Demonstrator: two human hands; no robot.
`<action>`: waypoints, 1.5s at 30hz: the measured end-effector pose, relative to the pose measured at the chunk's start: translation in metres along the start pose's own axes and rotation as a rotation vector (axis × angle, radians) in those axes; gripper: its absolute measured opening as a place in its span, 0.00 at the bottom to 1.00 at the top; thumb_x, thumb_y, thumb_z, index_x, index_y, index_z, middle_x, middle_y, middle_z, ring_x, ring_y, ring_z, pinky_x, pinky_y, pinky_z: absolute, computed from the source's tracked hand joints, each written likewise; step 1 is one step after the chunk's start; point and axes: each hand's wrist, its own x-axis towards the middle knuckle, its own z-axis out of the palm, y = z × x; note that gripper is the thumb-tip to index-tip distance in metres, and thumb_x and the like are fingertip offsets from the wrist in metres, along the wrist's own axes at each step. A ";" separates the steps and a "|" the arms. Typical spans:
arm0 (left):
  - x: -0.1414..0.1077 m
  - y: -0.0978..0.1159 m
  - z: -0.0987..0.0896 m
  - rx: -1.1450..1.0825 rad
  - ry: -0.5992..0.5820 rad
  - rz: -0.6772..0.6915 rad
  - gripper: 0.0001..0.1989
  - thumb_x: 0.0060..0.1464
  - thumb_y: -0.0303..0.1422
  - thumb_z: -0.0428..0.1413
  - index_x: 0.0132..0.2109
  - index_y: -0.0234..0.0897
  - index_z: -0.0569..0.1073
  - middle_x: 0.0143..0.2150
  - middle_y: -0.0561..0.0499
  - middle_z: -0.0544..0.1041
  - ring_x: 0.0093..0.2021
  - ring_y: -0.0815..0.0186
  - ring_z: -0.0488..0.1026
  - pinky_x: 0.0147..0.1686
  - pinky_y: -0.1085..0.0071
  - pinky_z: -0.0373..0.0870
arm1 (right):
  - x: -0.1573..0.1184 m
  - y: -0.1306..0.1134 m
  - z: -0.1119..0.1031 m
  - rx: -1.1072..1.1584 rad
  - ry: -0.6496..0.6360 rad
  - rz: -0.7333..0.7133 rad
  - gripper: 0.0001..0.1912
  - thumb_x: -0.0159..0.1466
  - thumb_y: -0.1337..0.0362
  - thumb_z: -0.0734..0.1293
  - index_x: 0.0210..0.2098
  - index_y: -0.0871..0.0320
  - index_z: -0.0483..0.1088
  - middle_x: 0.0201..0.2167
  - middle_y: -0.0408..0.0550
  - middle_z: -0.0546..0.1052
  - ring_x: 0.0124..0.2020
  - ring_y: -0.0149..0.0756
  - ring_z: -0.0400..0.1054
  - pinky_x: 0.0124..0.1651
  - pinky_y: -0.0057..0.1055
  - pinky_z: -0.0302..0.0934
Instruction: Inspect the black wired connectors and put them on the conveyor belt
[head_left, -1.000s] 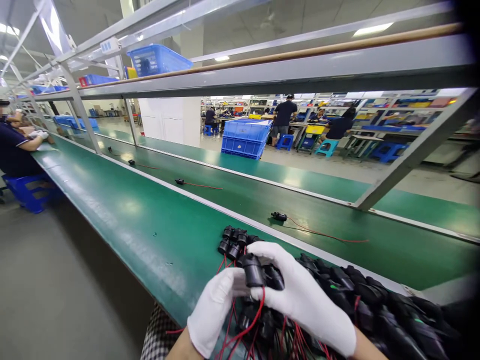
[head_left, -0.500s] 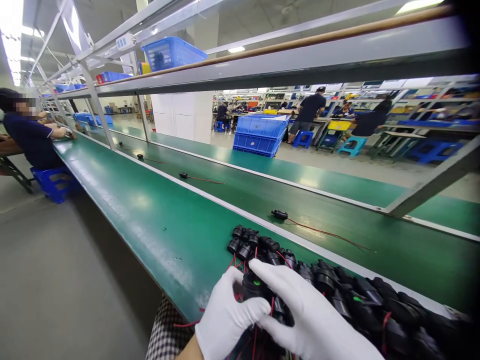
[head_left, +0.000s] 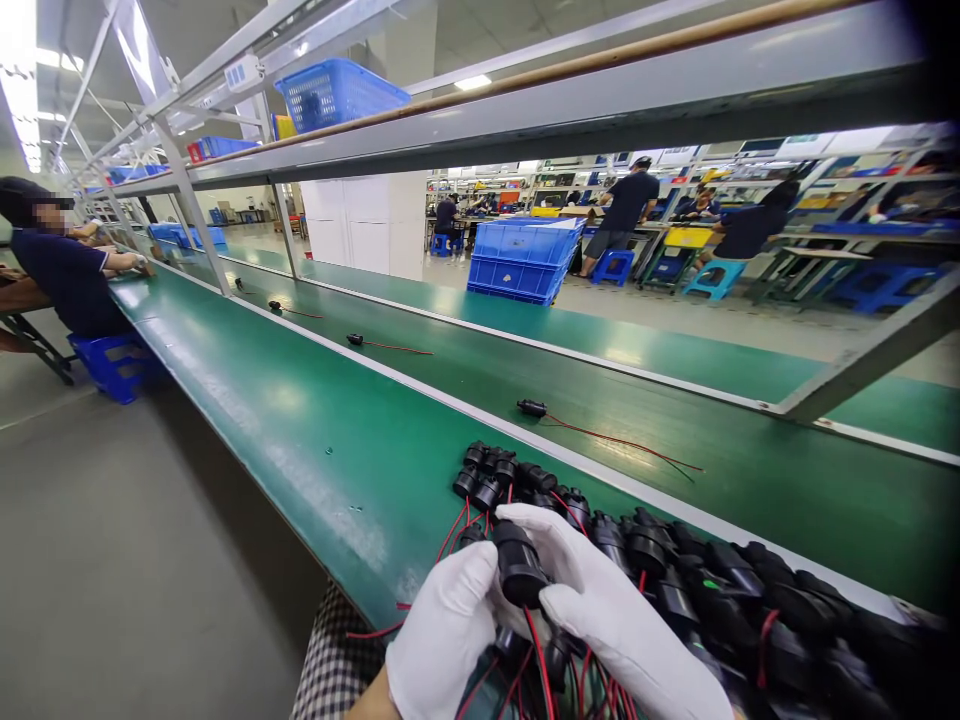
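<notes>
A black cylindrical part with red and black wires (head_left: 519, 566) is held between my two hands, its wires hanging from the lower end. My left hand (head_left: 448, 628), in a white glove, pinches the part's left side with thumb and fingers. On the other side, my gloved right hand (head_left: 611, 608) closes around the part, its fingers behind and thumb near the lower end. Just beyond and to the right lies a crowded heap of similar black parts (head_left: 651, 545), with red wires trailing among them. Some of that heap is hidden behind my hands.
A white rail (head_left: 420, 385) separates my green worktop (head_left: 277, 420) from a darker green belt (head_left: 450, 365). Several spaced-out wired parts lie on it, the nearest being a black part (head_left: 532, 408). Metal posts carry a shelf overhead. A person (head_left: 64, 265) sits farther along at left.
The held part has turned: its green-marked end no longer shows, and its side and wired end now face me. Parts on the belt have shifted left.
</notes>
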 end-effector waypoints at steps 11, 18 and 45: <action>-0.011 0.016 0.000 0.216 -0.060 0.001 0.23 0.61 0.46 0.51 0.51 0.31 0.75 0.45 0.45 0.78 0.49 0.58 0.72 0.55 0.59 0.66 | -0.007 0.003 -0.005 -0.250 0.040 -0.069 0.35 0.52 0.63 0.68 0.59 0.53 0.59 0.56 0.55 0.71 0.58 0.53 0.63 0.61 0.53 0.56; -0.009 0.010 -0.020 0.752 0.025 0.251 0.20 0.54 0.39 0.61 0.54 0.42 0.72 0.52 0.49 0.75 0.52 0.60 0.71 0.55 0.65 0.65 | -0.016 0.002 -0.019 -0.677 0.021 -0.470 0.46 0.51 0.71 0.73 0.63 0.39 0.53 0.57 0.45 0.68 0.55 0.44 0.66 0.56 0.37 0.66; -0.013 0.000 -0.012 0.329 0.063 0.061 0.22 0.60 0.49 0.51 0.46 0.33 0.70 0.34 0.49 0.75 0.30 0.68 0.72 0.33 0.71 0.68 | -0.009 -0.017 -0.002 0.025 -0.040 0.036 0.20 0.62 0.43 0.65 0.34 0.54 0.65 0.28 0.41 0.70 0.29 0.35 0.65 0.34 0.32 0.61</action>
